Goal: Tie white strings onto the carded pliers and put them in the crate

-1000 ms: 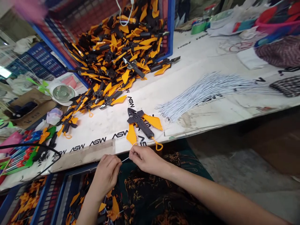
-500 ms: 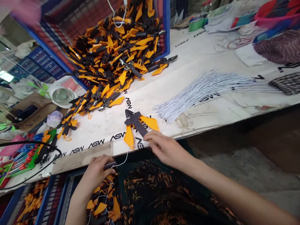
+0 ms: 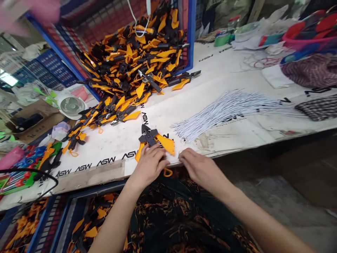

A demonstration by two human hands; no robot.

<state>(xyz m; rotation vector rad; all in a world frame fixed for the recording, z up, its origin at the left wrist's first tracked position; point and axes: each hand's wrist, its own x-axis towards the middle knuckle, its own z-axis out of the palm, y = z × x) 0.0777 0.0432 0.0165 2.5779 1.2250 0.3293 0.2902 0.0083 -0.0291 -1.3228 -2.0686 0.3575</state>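
My left hand [image 3: 149, 164] rests on a black and orange toy piece [image 3: 156, 140] lying at the near edge of the white table [image 3: 216, 77], fingers curled over its lower end. An orange loop [image 3: 167, 172] of the piece hangs out under that hand. My right hand [image 3: 200, 167] is at the table edge just right of the piece, fingers pinched together on something too small to make out. A fan of thin white strings [image 3: 231, 107] lies to the right, a short way beyond my right hand.
A big heap of the same black and orange pieces [image 3: 131, 66] spills from a tipped blue crate [image 3: 191, 35] at the back. A crate [image 3: 79, 228] holding more pieces sits below my lap. A small white fan [image 3: 71, 105], boxes and bright clutter lie left; cloth and bags lie far right.
My left hand rose from the lap crate onto the toy piece on the table. My right hand shifted slightly right to the table edge beside it.
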